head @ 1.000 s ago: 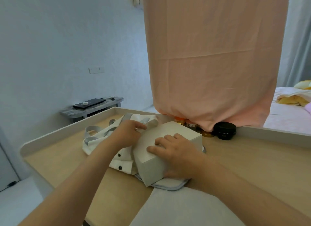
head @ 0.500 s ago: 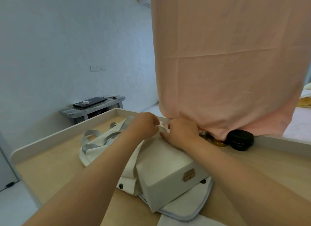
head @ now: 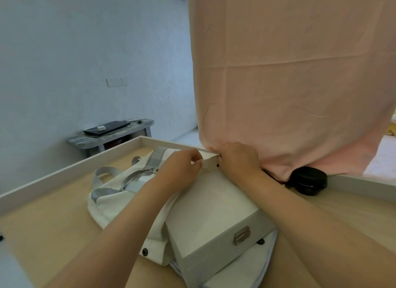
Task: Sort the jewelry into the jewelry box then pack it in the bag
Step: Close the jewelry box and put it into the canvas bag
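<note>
A pale grey jewelry box [head: 214,214] with a metal clasp lies closed on the wooden table, its lid up and its clasp side toward me. It rests on the lower flap of a white canvas bag [head: 113,199] with grey handles, which lies to its left. Past the box's far end, my left hand [head: 182,169] pinches the bag's cloth edge. My right hand [head: 237,159] grips the same edge just to the right. The two hands almost touch.
A pink cloth [head: 289,77] hangs down to the table just behind my hands. A round black case [head: 308,180] sits at the table's raised back rim [head: 64,174], with small jars half hidden under the cloth. A low bench [head: 111,135] stands by the wall.
My right hand left the top of the box and went to its far end. Both hands now hold the bag's edge there. The box lies flat with its clasp showing.
</note>
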{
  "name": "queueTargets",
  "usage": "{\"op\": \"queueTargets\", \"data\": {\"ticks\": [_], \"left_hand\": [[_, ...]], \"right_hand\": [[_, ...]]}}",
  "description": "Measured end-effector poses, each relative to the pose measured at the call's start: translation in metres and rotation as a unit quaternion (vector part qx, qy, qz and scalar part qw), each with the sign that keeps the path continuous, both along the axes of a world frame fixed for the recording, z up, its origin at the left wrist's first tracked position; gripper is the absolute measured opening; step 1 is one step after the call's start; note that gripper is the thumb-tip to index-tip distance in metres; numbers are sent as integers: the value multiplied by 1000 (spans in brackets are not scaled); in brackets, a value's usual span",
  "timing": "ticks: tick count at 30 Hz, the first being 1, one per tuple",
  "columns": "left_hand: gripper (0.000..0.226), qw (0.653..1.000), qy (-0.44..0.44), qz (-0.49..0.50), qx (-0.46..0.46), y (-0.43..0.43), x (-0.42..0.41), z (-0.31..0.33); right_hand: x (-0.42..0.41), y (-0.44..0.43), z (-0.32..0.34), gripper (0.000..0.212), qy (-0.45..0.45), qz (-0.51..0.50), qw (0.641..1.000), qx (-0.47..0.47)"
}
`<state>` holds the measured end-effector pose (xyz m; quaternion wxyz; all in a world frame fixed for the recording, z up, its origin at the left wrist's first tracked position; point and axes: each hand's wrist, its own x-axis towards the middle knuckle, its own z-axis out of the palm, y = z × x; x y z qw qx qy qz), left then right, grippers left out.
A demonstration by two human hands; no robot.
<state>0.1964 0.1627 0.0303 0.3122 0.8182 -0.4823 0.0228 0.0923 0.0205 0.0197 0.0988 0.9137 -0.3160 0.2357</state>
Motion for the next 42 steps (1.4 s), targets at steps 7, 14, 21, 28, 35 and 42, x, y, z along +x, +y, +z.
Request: {"op": "queueTargets", "data": {"ticks": [7, 14, 21, 28, 35, 42], "left_hand": [[32, 998, -39, -31, 46, -2, -7, -5], [49, 990, -68, -31, 123, -4, -13, -9], [57, 992, -3, -40, 120, 2, -20, -6], [57, 994, 17, -44, 95, 4, -17, -1], [56, 997, 3, -61, 43, 9, -20, 8], [65, 991, -32, -102, 75, 28, -28, 16]], "right_hand": [[-67, 8, -1, 21, -57, 191, 979, 53], [-147, 40, -29, 52, 8, 277, 958, 70], [-153, 46, -46, 102, 146, 267, 952, -1], [-143, 42, -53, 95, 131, 309, 933, -133], [-120, 36, -43, 92, 130, 351, 917, -136], [-97, 33, -50, 96, 119, 340, 929, -80]]}}
